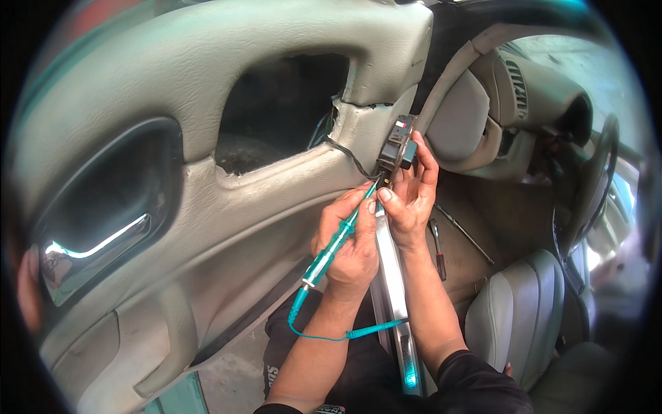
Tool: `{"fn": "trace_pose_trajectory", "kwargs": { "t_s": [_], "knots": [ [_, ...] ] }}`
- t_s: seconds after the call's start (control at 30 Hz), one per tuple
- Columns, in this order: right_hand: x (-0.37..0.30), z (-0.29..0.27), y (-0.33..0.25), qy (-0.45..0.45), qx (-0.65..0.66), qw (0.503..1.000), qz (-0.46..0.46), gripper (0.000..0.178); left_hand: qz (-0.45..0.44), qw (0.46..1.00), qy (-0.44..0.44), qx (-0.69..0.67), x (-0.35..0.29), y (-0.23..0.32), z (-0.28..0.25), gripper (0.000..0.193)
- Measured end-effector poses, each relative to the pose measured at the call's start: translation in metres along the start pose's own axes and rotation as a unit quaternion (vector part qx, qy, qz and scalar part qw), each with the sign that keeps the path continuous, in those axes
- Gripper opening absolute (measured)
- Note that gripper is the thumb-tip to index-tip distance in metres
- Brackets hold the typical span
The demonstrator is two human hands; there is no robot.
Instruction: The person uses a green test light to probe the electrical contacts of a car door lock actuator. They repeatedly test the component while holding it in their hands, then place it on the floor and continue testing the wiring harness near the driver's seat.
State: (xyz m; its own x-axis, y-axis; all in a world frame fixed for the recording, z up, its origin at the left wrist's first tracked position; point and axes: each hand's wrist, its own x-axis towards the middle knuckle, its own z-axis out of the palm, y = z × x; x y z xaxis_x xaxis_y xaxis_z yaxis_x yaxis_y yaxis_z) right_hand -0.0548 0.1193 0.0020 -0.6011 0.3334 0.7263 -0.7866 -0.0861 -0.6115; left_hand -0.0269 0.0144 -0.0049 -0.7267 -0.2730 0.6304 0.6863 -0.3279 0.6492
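My left hand (352, 241) is closed around a teal test probe (329, 254), its tip pointing up at the wire end of a black switch module (396, 148). Whether the tip touches a contact is too small to tell. A coiled teal lead (376, 330) hangs from the probe's lower end and runs across to the right. My right hand (412, 203) grips the module from the right, thumb low and fingers behind it. Dark wires (352, 157) stretch from the module into the opening in the beige door panel (289, 186).
A chrome door handle (96, 248) sits in a black recess at left, with part of a hand (29, 290) beside it. A red-handled tool (437, 250) and a metal rod (463, 233) lie on the car floor. Seat (520, 303) and steering wheel (607, 179) are at right.
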Motion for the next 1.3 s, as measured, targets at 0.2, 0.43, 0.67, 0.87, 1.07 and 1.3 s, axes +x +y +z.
{"fn": "trace_pose_trajectory", "kwargs": {
  "t_s": [0.2, 0.43, 0.67, 0.87, 1.07, 1.3],
  "knots": [
    [0.000, 0.001, 0.000, 0.003, -0.010, 1.000, -0.007, 0.102, -0.006, 1.000, -0.006, 0.001, 0.001, 0.001, 0.000, 0.012],
    [0.001, 0.003, -0.001, -0.002, -0.001, 1.000, -0.005, 0.103, -0.007, 0.999, 0.009, -0.044, -0.001, -0.003, 0.000, 0.014],
    [0.001, 0.004, -0.001, 0.006, 0.015, 1.000, -0.005, 0.103, -0.031, 0.998, 0.005, -0.051, -0.001, 0.007, -0.001, 0.018],
    [0.001, 0.002, 0.000, 0.000, 0.006, 1.000, -0.005, 0.103, -0.016, 0.999, -0.004, -0.030, 0.000, 0.007, -0.001, 0.019],
    [0.002, 0.002, -0.001, 0.000, 0.011, 1.000, -0.003, 0.102, 0.000, 1.000, -0.013, -0.022, 0.000, 0.004, -0.002, 0.018],
    [0.001, 0.000, 0.000, -0.004, 0.011, 1.000, -0.011, 0.101, 0.005, 1.000, 0.002, -0.025, -0.001, 0.000, 0.003, 0.015]
  ]
}}
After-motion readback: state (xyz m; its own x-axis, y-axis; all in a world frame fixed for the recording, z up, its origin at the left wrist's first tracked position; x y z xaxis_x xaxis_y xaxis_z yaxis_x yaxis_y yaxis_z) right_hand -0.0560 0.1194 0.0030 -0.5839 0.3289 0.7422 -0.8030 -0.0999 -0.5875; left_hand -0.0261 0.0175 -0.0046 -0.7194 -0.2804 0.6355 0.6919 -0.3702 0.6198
